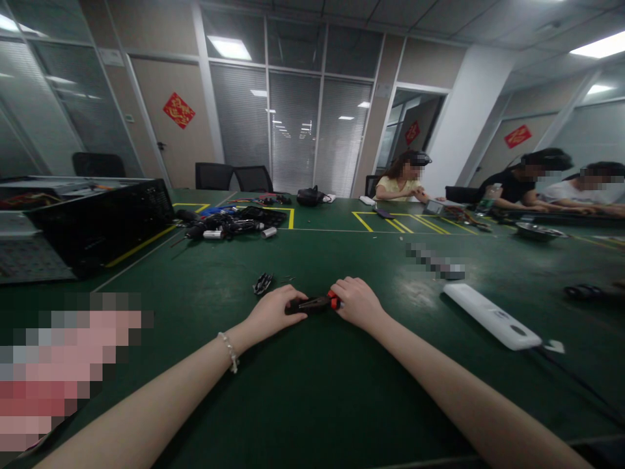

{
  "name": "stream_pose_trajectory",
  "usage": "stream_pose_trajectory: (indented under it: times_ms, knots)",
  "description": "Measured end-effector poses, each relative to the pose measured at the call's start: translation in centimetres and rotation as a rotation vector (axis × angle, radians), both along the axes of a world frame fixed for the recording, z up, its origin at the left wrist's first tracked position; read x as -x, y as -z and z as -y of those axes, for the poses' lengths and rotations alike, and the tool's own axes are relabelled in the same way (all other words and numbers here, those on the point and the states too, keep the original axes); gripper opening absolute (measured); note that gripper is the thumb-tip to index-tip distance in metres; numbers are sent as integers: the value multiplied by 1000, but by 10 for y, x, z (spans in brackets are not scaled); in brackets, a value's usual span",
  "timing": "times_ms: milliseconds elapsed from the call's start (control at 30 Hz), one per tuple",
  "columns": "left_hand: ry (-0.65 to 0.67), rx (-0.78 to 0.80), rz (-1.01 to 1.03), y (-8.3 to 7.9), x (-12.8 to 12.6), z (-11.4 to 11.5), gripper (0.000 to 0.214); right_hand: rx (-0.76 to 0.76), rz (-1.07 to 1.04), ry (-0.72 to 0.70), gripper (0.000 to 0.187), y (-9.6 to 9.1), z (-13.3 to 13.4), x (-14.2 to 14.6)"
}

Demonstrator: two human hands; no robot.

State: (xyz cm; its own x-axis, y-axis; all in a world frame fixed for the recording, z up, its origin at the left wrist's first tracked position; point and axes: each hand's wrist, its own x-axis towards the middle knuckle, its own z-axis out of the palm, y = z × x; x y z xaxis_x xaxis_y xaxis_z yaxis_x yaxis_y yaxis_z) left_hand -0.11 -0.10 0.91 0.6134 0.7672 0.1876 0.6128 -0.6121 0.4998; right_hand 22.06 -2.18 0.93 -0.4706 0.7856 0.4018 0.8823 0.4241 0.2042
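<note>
Left hand [273, 311]: fingers curled down and closed on the dark end of a small black tool with a red-orange grip [315, 303]; beaded white bracelet [229, 352] on the wrist behind it.

Right hand [356, 303]: likewise closed, knuckles up, pinching the red-orange end of the same tool. Tool held level between the two hands, low over or resting on the dark green matted worktop [303, 391] near its middle; cannot tell whether touching.

Just beyond the left hand, apart from it: a small black and silver metal part [262, 283] lying on the mat.

To the right, well clear of the right hand: a long white rounded plastic bar [491, 315] lying at a slant, with a thin black cable [576, 381] leading from its near end.

Further back on the left: a heap of black and silver hand tools [229, 225] inside yellow tape lines, and at the left edge an open black metal computer case [97, 221].

Along the far and right side of the worktop: three seated people, hands busy with small items, beside a shallow metal bowl [534, 230]. At the far centre, a black pouch [311, 195].
</note>
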Motion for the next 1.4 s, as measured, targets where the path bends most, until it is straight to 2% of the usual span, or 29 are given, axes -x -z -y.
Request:
stream_pose_trajectory:
  times_ms: [567, 1067, 1400]
  knots:
    - [21, -41, 20, 5, 0, -3, 30, 13, 25, 15, 13, 0, 0, 0]
    - [-1, 16, -4, 0, 0, -1, 31, 13, 22, -7, 13, -3, 0, 0]
    - [11, -19, 11, 2, 0, -1, 31, 23, 36, -13, 14, -2, -1, -1]
